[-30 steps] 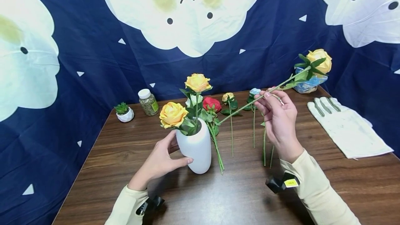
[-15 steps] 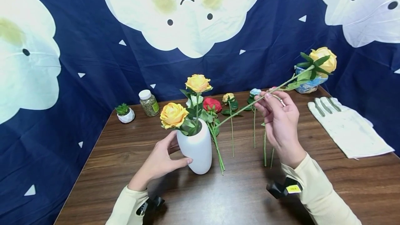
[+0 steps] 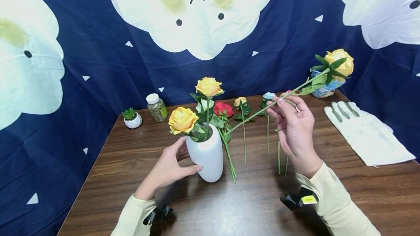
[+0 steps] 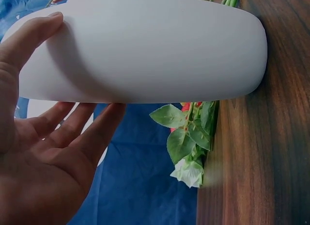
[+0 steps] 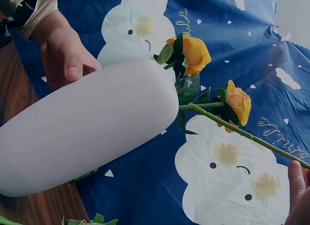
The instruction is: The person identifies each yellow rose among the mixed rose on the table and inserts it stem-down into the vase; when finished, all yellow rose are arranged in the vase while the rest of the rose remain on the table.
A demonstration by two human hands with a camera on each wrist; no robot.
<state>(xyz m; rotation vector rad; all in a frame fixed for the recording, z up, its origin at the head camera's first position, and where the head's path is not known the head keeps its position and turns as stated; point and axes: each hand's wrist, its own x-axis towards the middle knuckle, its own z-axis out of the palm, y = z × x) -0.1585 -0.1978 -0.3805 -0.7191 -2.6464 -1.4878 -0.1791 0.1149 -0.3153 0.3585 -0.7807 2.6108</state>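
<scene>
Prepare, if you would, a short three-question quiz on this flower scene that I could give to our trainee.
1. How many yellow roses stand in the white vase?
2. True or false: both hands are holding the white vase.
3. Fill the gap: across the head view, the lidded jar stands between the white vase and the small potted ____.

Key:
1. Two.
2. False: the left hand holds it, while the right hand pinches the stem of another yellow rose.
3. Plant.
</scene>
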